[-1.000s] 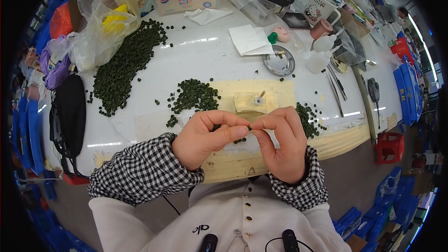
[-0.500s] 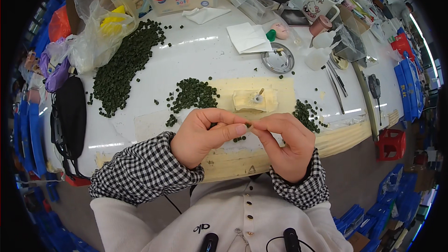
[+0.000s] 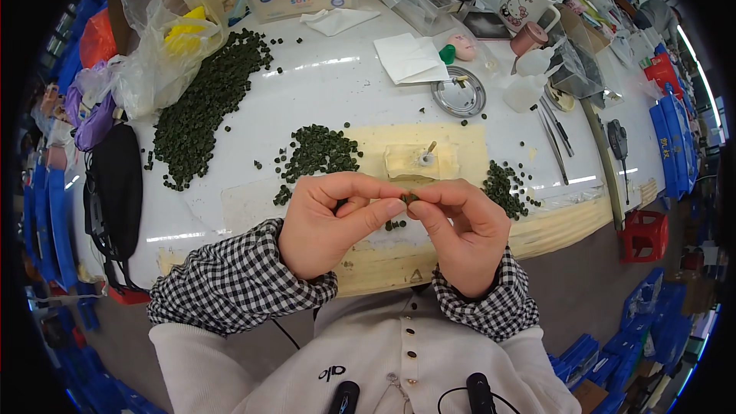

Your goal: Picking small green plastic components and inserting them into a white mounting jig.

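My left hand and my right hand meet over the table's near edge, fingertips pinched together. Between thumbs and forefingers shows a small dark green piece, mostly covered; its exact kind is too small to make out. Several similar loose pieces lie just below the fingertips. Behind the hands, a cream-coloured block with a short upright peg rests on a yellowish sheet. A small heap of green pieces sits left of it, another heap right of it.
A much larger green heap spreads at far left, beside plastic bags and a black cloth item. Tweezers, a round metal dish, white tissues and a mug stand or lie toward the right back.
My right hand has shifted slightly left and turned a little. More of the small green piece shows between the fingertips. My left hand stays nearly in place.
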